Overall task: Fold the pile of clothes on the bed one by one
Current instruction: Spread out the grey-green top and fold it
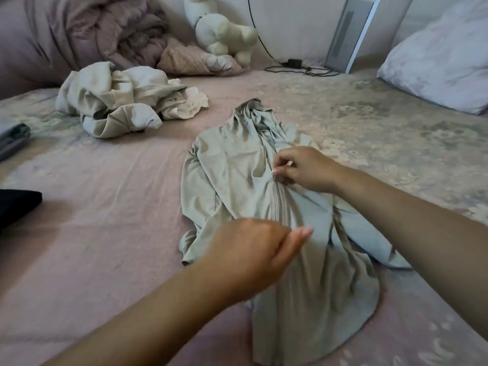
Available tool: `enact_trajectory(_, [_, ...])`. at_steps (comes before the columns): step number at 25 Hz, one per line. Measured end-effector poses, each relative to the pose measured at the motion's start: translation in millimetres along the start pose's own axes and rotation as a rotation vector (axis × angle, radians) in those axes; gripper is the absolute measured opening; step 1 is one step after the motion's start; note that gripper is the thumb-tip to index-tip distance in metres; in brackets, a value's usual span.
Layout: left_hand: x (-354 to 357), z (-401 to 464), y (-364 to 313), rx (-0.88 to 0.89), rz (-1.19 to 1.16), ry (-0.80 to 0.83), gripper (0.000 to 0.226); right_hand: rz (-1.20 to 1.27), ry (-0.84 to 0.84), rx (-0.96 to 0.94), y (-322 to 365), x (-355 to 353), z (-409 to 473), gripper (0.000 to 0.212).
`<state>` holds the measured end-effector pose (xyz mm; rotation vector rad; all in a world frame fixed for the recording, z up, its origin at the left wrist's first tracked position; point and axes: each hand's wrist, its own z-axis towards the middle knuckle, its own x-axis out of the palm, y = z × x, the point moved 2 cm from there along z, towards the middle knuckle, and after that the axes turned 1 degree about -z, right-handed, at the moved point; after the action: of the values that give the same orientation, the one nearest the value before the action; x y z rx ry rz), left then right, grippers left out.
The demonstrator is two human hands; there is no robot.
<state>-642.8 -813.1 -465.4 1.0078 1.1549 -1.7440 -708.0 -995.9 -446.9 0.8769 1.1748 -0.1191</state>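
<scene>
Now your right hand (pixel 303 169) pinches the zipper pull (pixel 274 174) on the pale green zip jacket (pixel 232 165), which lies spread mid-bed (pixel 105 207). Your left hand (pixel 253 249) grips the jacket's lower front beside the zipper. Unfolded beige clothes pile (pixel 121 101) sits well apart, far left, near the stuffed toy (pixel 221 33).

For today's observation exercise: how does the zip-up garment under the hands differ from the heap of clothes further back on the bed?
The zip-up garment lies spread lengthwise; the heap of clothes is bunched in a crumpled mound. The right hand pinches the garment at its zip and the left hand is at its lower part; nothing touches the heap. The garment looks grey-green, the heap creamier. Both are unfolded and rest on the pink bedsheet.
</scene>
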Motion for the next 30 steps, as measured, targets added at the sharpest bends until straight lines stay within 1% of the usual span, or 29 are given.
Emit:
enact_trajectory(1, [2.8,18.6,13.5,-0.039,0.067,-0.022,0.067,0.04,0.005,-0.01,-2.4,0.4,2.7,0.019])
enact_trajectory(2, [9.1,33.6,22.0,-0.06,0.158,0.002,0.072,0.063,0.001,-0.018,-5.6,-0.6,6.2,0.018])
enact_trajectory(3, [19.4,45.0,26.9,-0.076,0.222,-0.01,0.083,0.05,0.007,-0.02,-9.4,-2.6,10.4,0.014])
enact_trajectory(4, [38.3,49.6,35.2,-0.106,0.249,0.008,0.092,-0.015,0.031,-0.026,-12.4,-3.0,14.8,0.011])
enact_trajectory(5, [51.9,50.6,39.4,-0.148,0.236,0.042,0.096,-0.11,0.07,-0.036,-14.9,-0.9,20.1,0.009])
enact_trajectory(6, [61.9,48.4,40.5,-0.196,0.217,0.105,0.096,-0.186,0.108,-0.044,-18.4,2.9,26.5,0.008])
enact_trajectory(7, [68.3,45.5,40.2,-0.204,0.199,0.116,0.095,-0.215,0.12,-0.042,-21.7,6.2,33.6,0.007])
enact_trajectory(10, [71.1,44.3,42.9,-0.22,0.231,0.037,0.091,-0.188,0.061,-0.039,-28.0,8.0,57.5,0.007])
enact_trajectory(12, [77.3,45.4,46.9,-0.247,0.177,0.059,0.082,-0.185,0.033,-0.029,-35.1,4.5,76.7,0.01])
enact_trajectory(14, [85.9,45.1,48.4,-0.257,0.137,0.069,0.079,-0.18,0.001,-0.002,-42.3,1.2,96.5,0.007])
enact_trajectory(17, [93.9,44.7,49.7,-0.247,0.118,-0.024,0.079,-0.149,-0.067,0.044,-53.9,-12.7,127.4,0.006])
enact_trajectory(23, [103.5,56.3,57.6,-0.195,0.236,-0.169,0.082,-0.179,-0.144,0.059,-69.1,-34.6,181.0,0.006])
enact_trajectory(25, [109.6,56.8,60.3,-0.162,0.287,-0.219,0.072,-0.204,-0.15,0.076,-74.0,-36.3,194.8,0.008])
enact_trajectory(28, [116.0,61.0,66.0,-0.081,0.436,-0.316,0.041,-0.288,-0.097,0.067,-80.4,-31.5,217.0,0.006])
enact_trajectory(30, [116.9,62.2,69.8,-0.071,0.467,-0.348,0.038,-0.282,-0.072,0.043,-80.4,-21.2,225.6,0.005])
